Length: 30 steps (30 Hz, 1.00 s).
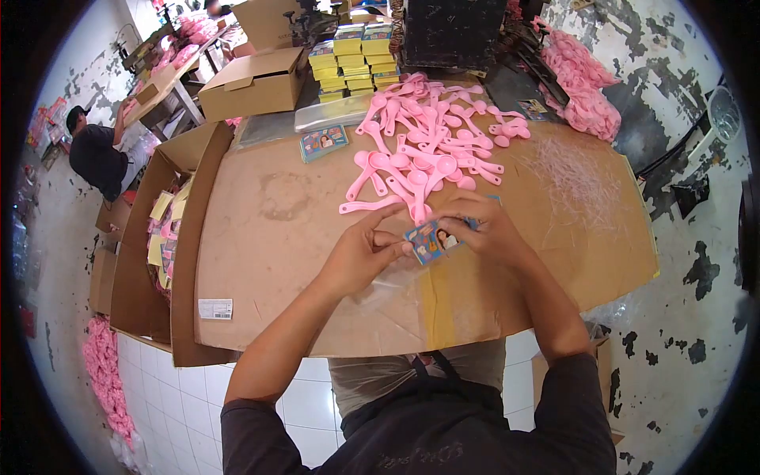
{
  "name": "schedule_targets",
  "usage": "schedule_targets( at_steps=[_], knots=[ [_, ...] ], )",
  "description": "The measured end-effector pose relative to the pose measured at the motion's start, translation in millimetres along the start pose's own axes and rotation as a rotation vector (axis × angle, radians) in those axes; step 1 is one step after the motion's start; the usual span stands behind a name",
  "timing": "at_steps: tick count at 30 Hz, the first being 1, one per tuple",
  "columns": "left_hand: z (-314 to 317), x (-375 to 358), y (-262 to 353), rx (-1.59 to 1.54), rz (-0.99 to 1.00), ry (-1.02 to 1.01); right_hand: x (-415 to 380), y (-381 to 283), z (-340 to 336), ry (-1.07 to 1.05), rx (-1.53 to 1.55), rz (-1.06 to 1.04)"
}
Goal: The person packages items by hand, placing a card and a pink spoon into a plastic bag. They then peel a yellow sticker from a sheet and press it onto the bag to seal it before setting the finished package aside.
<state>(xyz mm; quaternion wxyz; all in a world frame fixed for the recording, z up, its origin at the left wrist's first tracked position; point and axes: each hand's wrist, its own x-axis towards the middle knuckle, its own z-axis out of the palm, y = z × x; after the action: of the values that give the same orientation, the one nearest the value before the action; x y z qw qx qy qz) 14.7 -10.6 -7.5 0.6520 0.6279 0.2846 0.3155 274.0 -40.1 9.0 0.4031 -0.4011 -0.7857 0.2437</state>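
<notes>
A blue printed card (427,244) is between my hands near the middle of the table, tilted up on the right. My left hand (362,252) pinches its left edge between thumb and fingers. From the right, my right hand (484,229) is closed over its upper right part, hiding some of the print; a bit of blue shows behind the knuckles. Just beyond my fingers begins a heap of pink plastic measuring spoons (431,138). Clear plastic film (389,281) lies under and beside my left hand.
A small stack of printed cards (323,143) and clear plastic bags (336,115) lie behind. Yellow card stacks (348,55) stand near a brown box (252,83). A tall carton (184,261) borders the left edge. Plastic shreds (582,182) lie right. A person (101,154) sits far left.
</notes>
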Motion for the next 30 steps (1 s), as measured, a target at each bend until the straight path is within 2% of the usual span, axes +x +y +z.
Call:
schedule_targets(
  at_steps=[1, 4, 7, 10, 13, 16, 19, 22, 26, 28, 30],
  knots=[
    [2.0, -1.9, 3.1, 0.049, -0.004, -0.025, 0.7, 0.7, 4.4, -0.021, -0.007, -0.035],
    [2.5, -3.9, -1.6, 0.091, -0.014, -0.063, -0.9, -19.0, 17.1, 0.014, 0.171, 0.211],
    [4.0, -3.2, 9.5, 0.075, -0.029, 0.006, 3.4, -21.1, 20.1, 0.204, 0.4, 0.38],
    [0.9, -2.6, 8.8, 0.067, -0.008, 0.061, -1.0, -14.0, 17.6, 0.144, 0.214, 0.314],
    [0.6, -1.8, 1.5, 0.077, 0.038, 0.072, -1.3, -11.3, 18.5, -0.052, 0.069, 0.032],
    [-0.8, -0.8, 1.9, 0.118, 0.047, 0.123, 10.1, 6.8, 9.5, -0.088, -0.12, -0.094],
    [-8.4, 3.2, -7.2, 0.083, 0.08, 0.202, 27.4, 15.7, -1.8, -0.012, -0.438, -0.177],
    [-8.9, 6.4, -11.4, -0.008, 0.094, 0.232, 39.0, 21.2, 1.2, -0.162, -0.774, -0.343],
    [-15.2, 1.5, -1.5, 0.04, 0.001, 0.191, 50.6, 17.0, 2.4, -0.215, -0.759, -0.25],
    [-11.5, 5.9, -9.5, -0.055, 0.09, 0.234, 54.1, 14.7, 2.5, -0.216, -0.767, -0.253],
    [-10.3, 5.8, -8.8, -0.101, 0.12, 0.237, 50.9, 14.3, -1.5, -0.085, -0.509, -0.218]
  ],
)
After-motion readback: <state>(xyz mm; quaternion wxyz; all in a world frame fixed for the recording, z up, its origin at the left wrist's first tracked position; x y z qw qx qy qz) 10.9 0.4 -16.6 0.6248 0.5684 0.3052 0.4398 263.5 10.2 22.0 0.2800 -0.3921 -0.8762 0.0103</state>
